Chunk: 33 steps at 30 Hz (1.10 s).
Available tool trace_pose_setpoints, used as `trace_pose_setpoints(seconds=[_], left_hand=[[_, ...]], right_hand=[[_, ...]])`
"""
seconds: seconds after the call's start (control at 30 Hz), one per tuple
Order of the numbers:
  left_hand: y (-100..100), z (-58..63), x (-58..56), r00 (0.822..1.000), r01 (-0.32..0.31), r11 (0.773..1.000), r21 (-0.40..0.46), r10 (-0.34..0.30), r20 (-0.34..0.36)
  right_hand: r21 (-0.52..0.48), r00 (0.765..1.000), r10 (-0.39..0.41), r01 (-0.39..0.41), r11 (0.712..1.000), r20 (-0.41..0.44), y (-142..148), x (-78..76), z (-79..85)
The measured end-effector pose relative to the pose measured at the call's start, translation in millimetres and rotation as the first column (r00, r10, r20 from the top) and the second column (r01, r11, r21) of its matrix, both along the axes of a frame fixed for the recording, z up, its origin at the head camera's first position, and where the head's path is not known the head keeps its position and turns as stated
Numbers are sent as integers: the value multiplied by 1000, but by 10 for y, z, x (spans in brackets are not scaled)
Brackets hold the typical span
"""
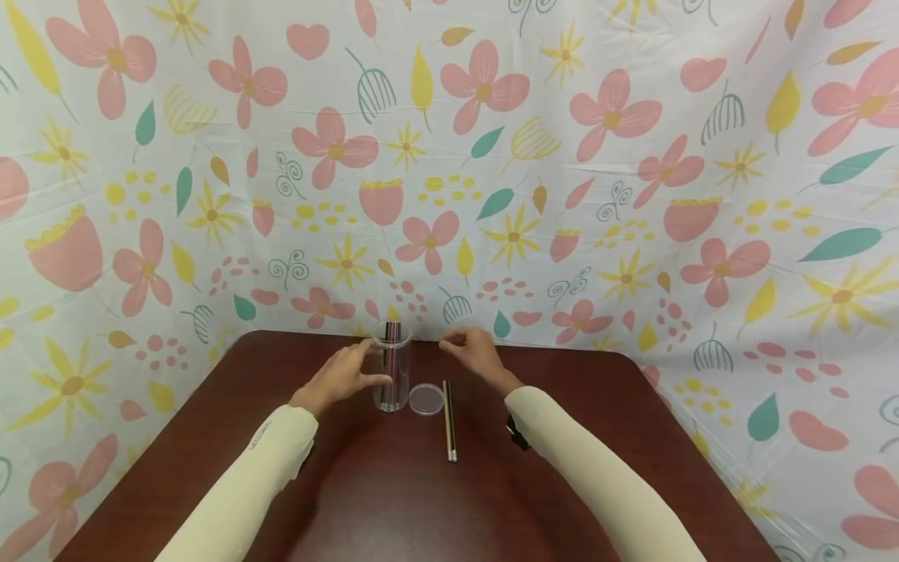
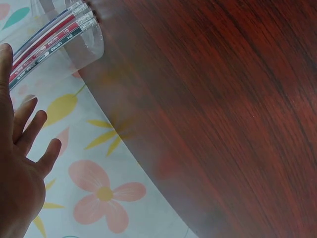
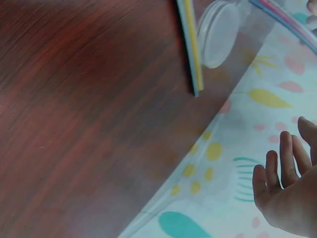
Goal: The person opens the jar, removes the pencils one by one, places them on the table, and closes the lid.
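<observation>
A clear cylindrical jar (image 1: 400, 367) stands upright near the back of the table. Inside it are several pencils (image 2: 49, 42) in dark, red and blue, their metal-capped ends at the jar's bottom. My left hand (image 1: 340, 377) is at the jar's left side, thumb in front and fingers toward the back; whether it touches the wall I cannot tell. Its fingers look spread in the left wrist view. To the right of the jar, my right hand (image 1: 474, 353) hovers with fingers loosely bent and nothing visible in them. Between the hands lie a clear round lid (image 1: 426, 399) and two pencils (image 1: 449, 421), one yellowish, one dark.
The dark red-brown wooden table (image 1: 400, 499) has its back edge against a white curtain (image 1: 435, 156) printed with pink flowers and yellow and green leaves. The same cloth hangs along both sides.
</observation>
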<state>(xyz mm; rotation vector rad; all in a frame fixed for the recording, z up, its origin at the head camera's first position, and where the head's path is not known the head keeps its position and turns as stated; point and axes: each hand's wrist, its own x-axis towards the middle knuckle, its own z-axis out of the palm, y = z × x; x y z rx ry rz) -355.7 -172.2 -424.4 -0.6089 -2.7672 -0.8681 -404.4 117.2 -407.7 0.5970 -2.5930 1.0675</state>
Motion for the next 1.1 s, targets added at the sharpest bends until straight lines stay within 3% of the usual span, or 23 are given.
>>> trace_pose_setpoints(seconds=[0.7,1.1], left_hand=[[-17,23,3,1000,10,1000,-8,-10,2],[-16,3,-24,1000,7,1000,-24,-7,1]], right_hand=[[10,989,72,-71,997,-130,-513,51,541],[52,976,133,-126,991,-170,-724,107,631]])
